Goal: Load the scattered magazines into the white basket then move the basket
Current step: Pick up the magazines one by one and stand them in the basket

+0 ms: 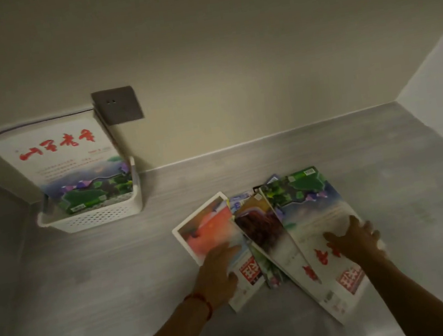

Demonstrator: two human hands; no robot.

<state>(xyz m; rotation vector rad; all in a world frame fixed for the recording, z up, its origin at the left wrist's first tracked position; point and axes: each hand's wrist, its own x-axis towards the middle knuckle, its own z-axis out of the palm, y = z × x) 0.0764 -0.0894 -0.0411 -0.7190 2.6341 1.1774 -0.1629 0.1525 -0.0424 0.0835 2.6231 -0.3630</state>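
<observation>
My left hand (220, 271) and right hand (354, 240) lie flat and open on the fanned magazines (276, 234), gripping none. The white basket (98, 215) sits far left; glossy covers could slide apart when gathered.

A single head-worn wide-angle view is given, aimed forward and down, close over the grey countertop (327, 152); the wall corner is seen at about two o'clock.
</observation>
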